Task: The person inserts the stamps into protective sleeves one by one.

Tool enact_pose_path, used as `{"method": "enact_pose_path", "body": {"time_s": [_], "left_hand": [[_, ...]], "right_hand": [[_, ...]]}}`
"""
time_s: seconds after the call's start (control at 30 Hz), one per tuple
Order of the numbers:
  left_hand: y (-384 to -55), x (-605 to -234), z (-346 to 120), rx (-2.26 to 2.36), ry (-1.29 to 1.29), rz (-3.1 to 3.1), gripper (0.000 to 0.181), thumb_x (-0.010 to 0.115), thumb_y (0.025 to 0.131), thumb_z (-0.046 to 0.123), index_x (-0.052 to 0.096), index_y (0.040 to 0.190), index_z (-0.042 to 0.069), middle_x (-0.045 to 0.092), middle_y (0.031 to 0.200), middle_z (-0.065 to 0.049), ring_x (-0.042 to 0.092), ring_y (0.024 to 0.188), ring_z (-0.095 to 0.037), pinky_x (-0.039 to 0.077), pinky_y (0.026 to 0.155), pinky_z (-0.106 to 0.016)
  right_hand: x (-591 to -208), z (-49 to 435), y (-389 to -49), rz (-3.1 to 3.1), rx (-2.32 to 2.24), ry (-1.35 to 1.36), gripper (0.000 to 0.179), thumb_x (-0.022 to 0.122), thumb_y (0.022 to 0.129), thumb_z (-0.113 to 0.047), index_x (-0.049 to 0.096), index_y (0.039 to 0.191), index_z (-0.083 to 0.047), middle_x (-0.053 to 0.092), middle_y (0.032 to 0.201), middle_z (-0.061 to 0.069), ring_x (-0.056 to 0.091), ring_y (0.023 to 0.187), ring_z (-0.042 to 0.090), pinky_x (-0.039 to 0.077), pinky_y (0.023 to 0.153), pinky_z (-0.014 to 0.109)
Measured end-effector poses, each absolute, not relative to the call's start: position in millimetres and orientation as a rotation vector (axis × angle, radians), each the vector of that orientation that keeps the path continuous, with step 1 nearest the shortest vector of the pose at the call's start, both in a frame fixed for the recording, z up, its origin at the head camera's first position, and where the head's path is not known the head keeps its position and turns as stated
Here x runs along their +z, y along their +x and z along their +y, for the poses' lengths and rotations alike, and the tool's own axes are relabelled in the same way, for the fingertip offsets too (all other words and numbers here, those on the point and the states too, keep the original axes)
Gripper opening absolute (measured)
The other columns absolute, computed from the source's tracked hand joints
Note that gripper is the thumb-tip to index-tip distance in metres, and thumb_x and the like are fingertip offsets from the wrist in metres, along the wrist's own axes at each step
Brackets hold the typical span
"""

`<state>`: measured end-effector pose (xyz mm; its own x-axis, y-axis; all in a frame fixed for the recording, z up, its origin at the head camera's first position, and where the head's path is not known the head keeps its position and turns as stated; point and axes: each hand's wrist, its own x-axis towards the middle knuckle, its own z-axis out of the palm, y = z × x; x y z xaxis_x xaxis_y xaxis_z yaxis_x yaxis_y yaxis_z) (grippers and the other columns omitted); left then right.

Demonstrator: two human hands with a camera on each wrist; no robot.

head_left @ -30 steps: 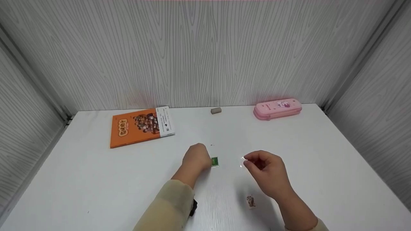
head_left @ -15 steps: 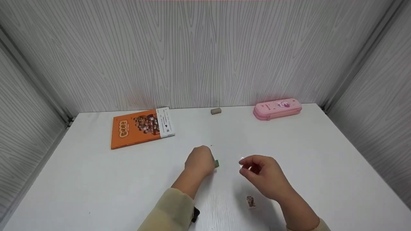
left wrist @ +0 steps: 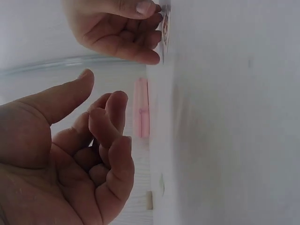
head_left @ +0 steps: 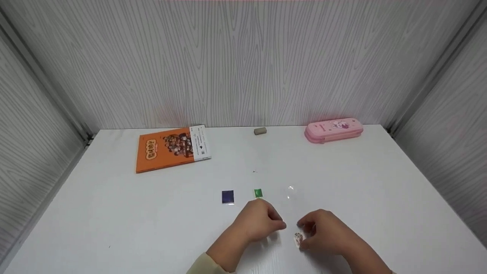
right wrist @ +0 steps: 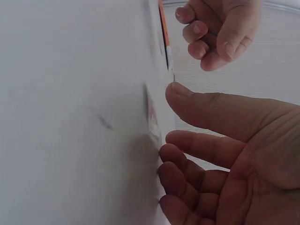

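Note:
On the white table lies a small clear-edged piece with a brown printed figure (head_left: 298,239). My right hand (head_left: 323,233) is down around it, thumb at its near edge and forefinger at its far side, not closed together. My left hand (head_left: 258,220) hovers just to the left, fingers loosely curled and holding nothing; in the left wrist view its palm (left wrist: 70,159) faces the camera. Beyond the hands are a green square (head_left: 258,193), a dark blue square (head_left: 228,196) and a small transparent piece (head_left: 291,192) showing only as glints.
An orange book (head_left: 173,149) with a white strip lies at the back left. A small grey-brown block (head_left: 260,131) sits by the back wall. At the back right is a pink pencil case (head_left: 334,129). Wood-grain panels (head_left: 236,64) enclose the table's back and sides.
The right hand has let go of the transparent piece and come down to the printed piece. My left hand has moved right and nearer, uncovering the blue and green squares.

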<state>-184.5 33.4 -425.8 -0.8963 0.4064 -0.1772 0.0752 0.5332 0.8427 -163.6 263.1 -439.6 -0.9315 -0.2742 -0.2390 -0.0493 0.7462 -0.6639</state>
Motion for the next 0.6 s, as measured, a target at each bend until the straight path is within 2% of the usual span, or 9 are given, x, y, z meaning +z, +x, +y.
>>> {"method": "enact_pose_path", "body": {"time_s": [0.13, 0.27, 0.43, 0.6], "left_hand": [[-181.9, -432.8, 41.6, 1.335, 0.378, 2.387, 0.011, 0.08, 0.093, 0.013, 0.08, 0.083, 0.008, 0.067, 0.069, 0.003, 0.06, 0.06, -0.01, 0.049, 0.053, -0.026], [-182.7, -440.0, 43.8, 1.345, 0.364, 2.382, 0.009, 0.08, 0.092, 0.01, 0.08, 0.083, 0.007, 0.067, 0.067, 0.002, 0.059, 0.057, -0.01, 0.048, 0.05, -0.025], [-185.8, -445.0, 45.0, 1.34, 0.388, 2.382, 0.006, 0.084, 0.087, 0.009, 0.081, 0.084, 0.005, 0.068, 0.066, 0.001, 0.058, 0.058, -0.009, 0.046, 0.054, -0.024], [-185.3, -447.2, 49.8, 1.288, 0.405, 2.374, 0.008, 0.088, 0.083, 0.012, 0.082, 0.085, 0.007, 0.07, 0.071, 0.003, 0.06, 0.061, -0.01, 0.049, 0.06, -0.027]], "right_hand": [[-445.0, 264.4, -160.1, 2.646, -0.991, -0.254, 0.039, 0.093, 0.07, -0.003, 0.079, 0.108, -0.002, 0.065, 0.087, 0.0, 0.057, 0.082, 0.019, 0.052, 0.073, 0.038], [-448.2, 263.4, -157.4, 2.67, -0.999, -0.26, 0.033, 0.09, 0.073, -0.002, 0.08, 0.104, -0.003, 0.066, 0.087, -0.001, 0.058, 0.082, 0.018, 0.052, 0.072, 0.036], [-451.0, 264.8, -159.5, 2.675, -1.018, -0.281, 0.026, 0.092, 0.074, -0.004, 0.08, 0.096, -0.007, 0.068, 0.085, -0.003, 0.059, 0.081, 0.017, 0.052, 0.071, 0.034], [-453.2, 269.0, -161.8, 2.658, -1.056, -0.303, 0.022, 0.093, 0.074, -0.005, 0.078, 0.088, -0.011, 0.067, 0.079, -0.004, 0.06, 0.078, 0.018, 0.051, 0.069, 0.03]]}}
